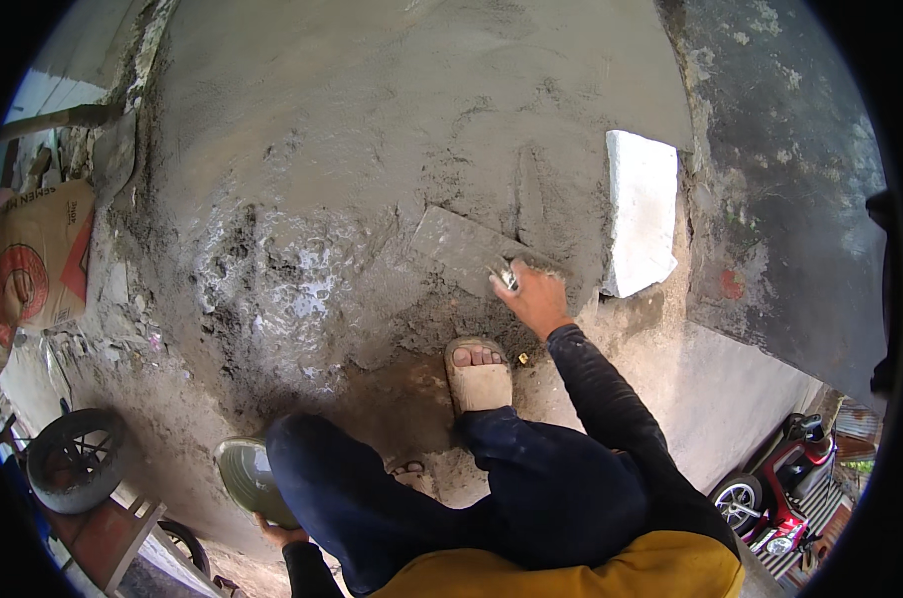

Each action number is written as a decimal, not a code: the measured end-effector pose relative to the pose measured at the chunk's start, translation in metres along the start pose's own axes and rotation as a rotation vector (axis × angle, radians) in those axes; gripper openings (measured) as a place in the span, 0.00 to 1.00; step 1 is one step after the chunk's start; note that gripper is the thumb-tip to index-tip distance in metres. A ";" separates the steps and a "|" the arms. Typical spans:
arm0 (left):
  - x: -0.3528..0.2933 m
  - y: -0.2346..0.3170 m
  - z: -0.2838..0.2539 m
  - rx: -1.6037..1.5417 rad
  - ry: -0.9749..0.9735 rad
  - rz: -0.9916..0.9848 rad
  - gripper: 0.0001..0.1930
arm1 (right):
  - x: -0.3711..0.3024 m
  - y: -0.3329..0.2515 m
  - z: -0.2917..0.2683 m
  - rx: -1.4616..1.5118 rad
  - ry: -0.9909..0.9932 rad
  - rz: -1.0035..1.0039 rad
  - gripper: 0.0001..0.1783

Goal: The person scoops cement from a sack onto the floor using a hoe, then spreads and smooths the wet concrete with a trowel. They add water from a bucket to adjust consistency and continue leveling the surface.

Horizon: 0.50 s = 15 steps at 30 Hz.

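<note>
My right hand (538,296) is closed around the handle of a plastering trowel. Its flat rectangular blade (461,239) lies on the wet grey mortar (391,120), reaching up and left from the hand. Low on the left, my left hand (281,532) grips the lower edge of a green bowl (248,480), which is tilted beside my left knee. Something pale and shiny shows inside the bowl. Part of that hand is hidden by the bowl and my leg. The mortar is smooth at the far side, rougher and shiny with water at the left.
A white block (643,214) rests at the mortar's right edge, beside a dark sheet (790,199). My sandalled foot (479,374) stands at the mortar's near edge. A cement bag (33,264) lies far left, above a wheel (76,460). A red motorbike (785,488) stands lower right.
</note>
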<state>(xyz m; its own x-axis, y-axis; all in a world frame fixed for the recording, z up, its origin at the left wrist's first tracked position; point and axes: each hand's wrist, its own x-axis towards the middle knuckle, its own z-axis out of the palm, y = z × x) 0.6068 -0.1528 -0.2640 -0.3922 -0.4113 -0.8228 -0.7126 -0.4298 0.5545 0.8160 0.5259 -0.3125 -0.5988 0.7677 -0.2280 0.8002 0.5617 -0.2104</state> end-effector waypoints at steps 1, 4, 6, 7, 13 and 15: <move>-0.002 0.001 0.000 -0.007 -0.033 -0.026 0.40 | 0.014 0.015 -0.001 -0.008 0.009 -0.005 0.28; -0.006 0.005 -0.004 -0.002 -0.050 -0.069 0.38 | 0.058 0.057 -0.019 -0.137 0.003 0.103 0.31; -0.005 0.007 -0.011 0.025 -0.073 -0.064 0.35 | 0.080 0.072 -0.038 -0.146 0.052 0.163 0.32; -0.003 0.009 -0.014 0.058 -0.106 -0.056 0.33 | 0.088 0.076 -0.045 -0.079 0.071 0.209 0.32; 0.033 0.007 -0.034 0.164 -0.187 -0.034 0.26 | 0.130 0.102 -0.066 0.100 0.168 0.572 0.33; 0.043 0.007 -0.039 0.167 -0.182 0.019 0.26 | 0.136 0.113 -0.060 0.197 0.206 0.621 0.34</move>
<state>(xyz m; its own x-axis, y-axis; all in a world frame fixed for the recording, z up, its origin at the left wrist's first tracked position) 0.6081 -0.2050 -0.2906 -0.4939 -0.2601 -0.8297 -0.7846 -0.2781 0.5542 0.8266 0.7126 -0.3100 0.0034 0.9836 -0.1804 0.9607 -0.0533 -0.2723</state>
